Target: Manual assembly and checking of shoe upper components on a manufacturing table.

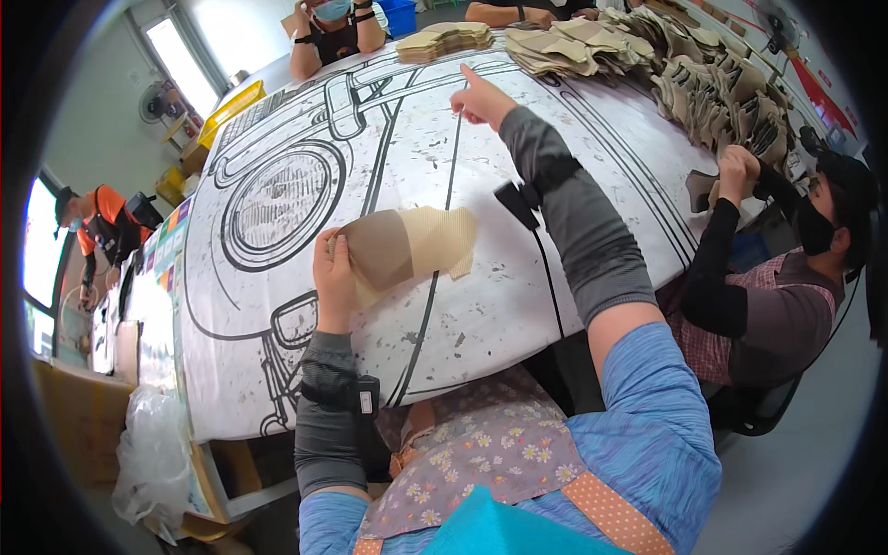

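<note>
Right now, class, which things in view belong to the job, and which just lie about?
Likely in the job:
brown-and-cream piece, held in the left hand
stack of pieces
heap of pieces

Probably lying about:
clear plastic bag
yellow tray
blue bin

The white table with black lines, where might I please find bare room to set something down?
Free: the black printed circle, left of and beyond the left hand holding the flat brown-and-beige piece; and right of the dark grey right sleeve. Crowded: the far right corner, under heaped beige pieces.
</note>
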Available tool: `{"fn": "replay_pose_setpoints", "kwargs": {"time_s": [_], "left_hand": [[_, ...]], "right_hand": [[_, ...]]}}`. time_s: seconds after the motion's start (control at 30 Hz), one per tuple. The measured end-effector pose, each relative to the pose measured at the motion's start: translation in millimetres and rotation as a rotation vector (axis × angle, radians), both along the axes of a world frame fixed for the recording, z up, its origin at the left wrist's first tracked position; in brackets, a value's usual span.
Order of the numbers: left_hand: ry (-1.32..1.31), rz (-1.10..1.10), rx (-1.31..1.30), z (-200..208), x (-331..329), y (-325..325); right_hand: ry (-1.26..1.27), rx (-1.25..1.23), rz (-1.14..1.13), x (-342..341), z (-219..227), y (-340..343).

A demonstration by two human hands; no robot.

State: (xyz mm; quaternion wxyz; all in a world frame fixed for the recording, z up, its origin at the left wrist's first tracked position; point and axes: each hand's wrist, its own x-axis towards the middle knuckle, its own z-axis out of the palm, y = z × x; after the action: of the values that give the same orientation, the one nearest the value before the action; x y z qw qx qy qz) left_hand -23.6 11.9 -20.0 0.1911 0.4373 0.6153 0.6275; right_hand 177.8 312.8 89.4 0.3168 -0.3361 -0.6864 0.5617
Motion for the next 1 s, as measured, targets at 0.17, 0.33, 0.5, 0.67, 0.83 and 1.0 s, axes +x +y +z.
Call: {"fn": "replay_pose_setpoints", "kwargs": {"time_s": [0.17,0.33,0.5,0.67,0.83,1.0], "left_hand": [[0.037,-0.017,0.031,6.2,9.9,9.4],[0.027,-0.025,0.04,0.9,3.1,1.1],[0.02,-0.019,0.026,9.2,7.7,1.3],[0.018,0.005,-0.04,4.4,4.0,5.2],[0.026,0.006,0.008,1.3,0.4,4.4],[0.051,-0.006,-0.01,2.1,2.3,3.6]], "right_hand": [[0.205,-0.259,-0.011,-12.1,-7.1,62.1],[0.797,-0.508,-0.076,-21.5,-21.8,44.5],[0.934,-0.581,-0.103,-5.2,-38.2,42.0],[0.837,-0.633,-0.177,-2.5,-55.9,50.9],[0.77,-0.667,-0.194,-20.2,-51.3,47.2],[0.673,-0.649,-0.199,-34.5,-53.8,47.9]]}}
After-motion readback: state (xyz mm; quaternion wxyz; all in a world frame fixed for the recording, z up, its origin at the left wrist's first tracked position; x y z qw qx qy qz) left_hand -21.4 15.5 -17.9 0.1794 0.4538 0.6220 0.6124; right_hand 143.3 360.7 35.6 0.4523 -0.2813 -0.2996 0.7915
